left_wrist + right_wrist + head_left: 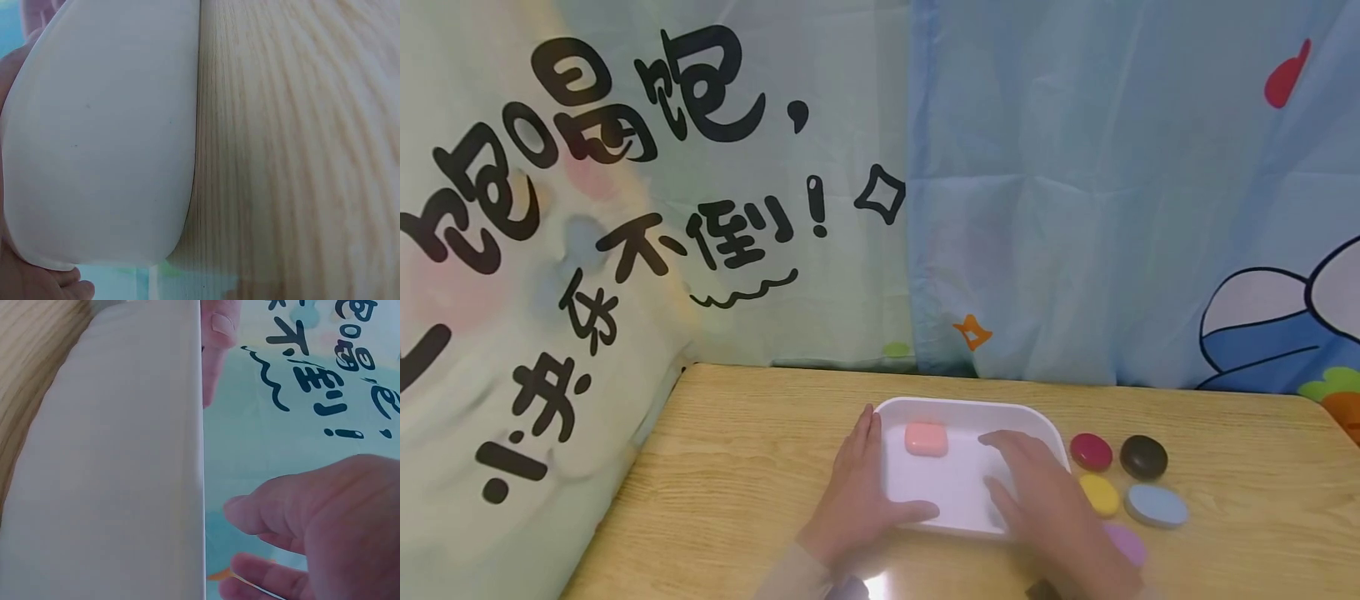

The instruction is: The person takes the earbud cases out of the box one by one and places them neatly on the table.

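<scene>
A white rectangular tray (962,523) stands on the wooden table. Inside it, near the far left, lies a pink rounded rectangular piece (927,439). My left hand (867,496) holds the tray by its near left corner, fingers along the outer left wall and thumb over the near rim. In the left wrist view, fingertips (78,289) bend round the tray's end. My right hand (1037,492) hovers over the tray's right half, thumb and fingers spread apart. Nothing shows between the right thumb and fingers in the right wrist view, where the tray wall covers the left half.
Right of the tray lie several smooth coloured pieces: dark red (1091,452), black (1144,457), yellow (1100,495), light blue oval (1157,506) and purple (1126,543), the last partly behind my right forearm. A printed curtain (1037,208) hangs along the table's back and left edges.
</scene>
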Action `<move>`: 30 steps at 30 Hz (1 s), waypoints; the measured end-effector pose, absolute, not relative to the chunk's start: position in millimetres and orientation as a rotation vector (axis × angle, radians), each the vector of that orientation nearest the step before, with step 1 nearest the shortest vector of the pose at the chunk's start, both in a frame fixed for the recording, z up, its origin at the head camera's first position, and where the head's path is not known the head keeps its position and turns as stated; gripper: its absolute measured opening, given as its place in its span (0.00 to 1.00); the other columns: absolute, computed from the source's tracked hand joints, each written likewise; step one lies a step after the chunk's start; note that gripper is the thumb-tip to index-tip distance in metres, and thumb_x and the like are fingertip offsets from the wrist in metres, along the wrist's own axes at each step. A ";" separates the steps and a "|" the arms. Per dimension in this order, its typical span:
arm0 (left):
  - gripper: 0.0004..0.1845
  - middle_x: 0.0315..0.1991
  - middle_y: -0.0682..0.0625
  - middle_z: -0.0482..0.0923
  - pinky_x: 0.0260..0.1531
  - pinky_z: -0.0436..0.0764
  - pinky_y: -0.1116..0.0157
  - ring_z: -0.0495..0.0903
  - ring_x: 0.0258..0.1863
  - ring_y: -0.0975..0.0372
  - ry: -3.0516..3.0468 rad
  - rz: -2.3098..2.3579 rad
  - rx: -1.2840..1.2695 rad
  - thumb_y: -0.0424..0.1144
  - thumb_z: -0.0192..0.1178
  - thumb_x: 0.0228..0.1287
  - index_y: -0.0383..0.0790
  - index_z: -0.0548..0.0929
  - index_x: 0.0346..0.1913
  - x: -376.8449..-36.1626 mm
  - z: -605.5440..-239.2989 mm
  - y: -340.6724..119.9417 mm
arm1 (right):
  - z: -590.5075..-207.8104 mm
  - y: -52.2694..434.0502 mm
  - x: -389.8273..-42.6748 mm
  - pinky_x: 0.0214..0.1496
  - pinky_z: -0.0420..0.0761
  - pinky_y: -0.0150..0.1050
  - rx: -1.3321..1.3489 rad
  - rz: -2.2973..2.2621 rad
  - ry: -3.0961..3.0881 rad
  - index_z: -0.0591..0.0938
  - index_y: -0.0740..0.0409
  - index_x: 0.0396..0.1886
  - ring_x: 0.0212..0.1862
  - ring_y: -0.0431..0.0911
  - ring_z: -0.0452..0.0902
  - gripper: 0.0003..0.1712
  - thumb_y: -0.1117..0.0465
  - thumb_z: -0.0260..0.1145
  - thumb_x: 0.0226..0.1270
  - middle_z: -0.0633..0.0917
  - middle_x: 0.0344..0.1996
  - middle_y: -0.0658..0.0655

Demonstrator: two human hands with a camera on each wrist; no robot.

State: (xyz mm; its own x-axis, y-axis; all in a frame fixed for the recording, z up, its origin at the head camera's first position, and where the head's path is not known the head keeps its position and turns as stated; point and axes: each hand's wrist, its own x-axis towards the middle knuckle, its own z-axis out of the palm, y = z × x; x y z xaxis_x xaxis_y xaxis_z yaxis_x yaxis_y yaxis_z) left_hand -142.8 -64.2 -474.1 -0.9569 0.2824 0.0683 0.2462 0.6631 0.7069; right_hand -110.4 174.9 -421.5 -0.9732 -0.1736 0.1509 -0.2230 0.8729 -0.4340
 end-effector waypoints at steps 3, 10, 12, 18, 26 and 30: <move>0.72 0.82 0.47 0.38 0.74 0.55 0.44 0.47 0.78 0.47 2.822 1.190 0.452 0.74 0.70 0.42 0.38 0.45 0.81 -142.9 -474.6 -64.4 | -422.4 169.9 -115.5 0.64 0.74 0.60 0.336 0.697 -2.910 0.77 0.59 0.61 0.62 0.59 0.72 0.24 0.60 0.69 0.66 0.78 0.60 0.62; 0.72 0.82 0.47 0.38 0.74 0.54 0.44 0.47 0.78 0.47 2.827 1.172 0.459 0.75 0.69 0.43 0.38 0.45 0.81 -143.4 -475.3 -64.3 | -428.8 159.5 -125.7 0.63 0.76 0.58 0.391 0.704 -2.851 0.78 0.60 0.59 0.62 0.59 0.72 0.22 0.63 0.69 0.65 0.79 0.58 0.63; 0.71 0.82 0.47 0.38 0.74 0.55 0.44 0.48 0.78 0.47 2.828 1.178 0.456 0.75 0.69 0.43 0.38 0.45 0.81 -143.0 -474.6 -64.6 | -431.1 156.7 -127.6 0.62 0.76 0.57 0.417 0.708 -2.831 0.78 0.60 0.58 0.62 0.59 0.72 0.22 0.64 0.69 0.65 0.79 0.57 0.63; 0.72 0.82 0.47 0.38 0.72 0.59 0.43 0.49 0.78 0.45 2.823 1.202 0.431 0.72 0.71 0.43 0.39 0.45 0.81 -142.3 -474.7 -64.6 | -436.2 147.2 -133.3 0.63 0.76 0.55 0.530 0.725 -2.763 0.78 0.61 0.58 0.61 0.58 0.73 0.23 0.66 0.70 0.63 0.80 0.56 0.61; 0.72 0.82 0.46 0.38 0.74 0.55 0.44 0.48 0.78 0.46 2.822 1.185 0.438 0.73 0.72 0.43 0.38 0.44 0.81 -142.9 -474.4 -64.4 | -444.9 137.1 -144.0 0.64 0.75 0.55 0.566 0.691 -2.744 0.79 0.63 0.57 0.60 0.60 0.74 0.24 0.68 0.72 0.61 0.80 0.55 0.63; 0.73 0.82 0.45 0.38 0.73 0.55 0.44 0.47 0.78 0.46 2.818 1.188 0.437 0.73 0.71 0.42 0.38 0.44 0.81 -142.5 -473.1 -64.5 | -449.6 133.6 -146.7 0.64 0.75 0.54 0.579 0.681 -2.738 0.79 0.65 0.57 0.60 0.60 0.74 0.24 0.69 0.72 0.60 0.81 0.55 0.63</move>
State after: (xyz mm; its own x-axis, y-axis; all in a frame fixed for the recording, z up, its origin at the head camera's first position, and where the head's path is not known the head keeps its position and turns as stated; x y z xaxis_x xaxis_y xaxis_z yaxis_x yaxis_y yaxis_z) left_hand -142.5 -64.5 -473.1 -0.9587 0.2778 0.0607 0.2374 0.6643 0.7087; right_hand -146.7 133.6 -449.6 -0.8867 -0.3146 0.3388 -0.4367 0.8106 -0.3902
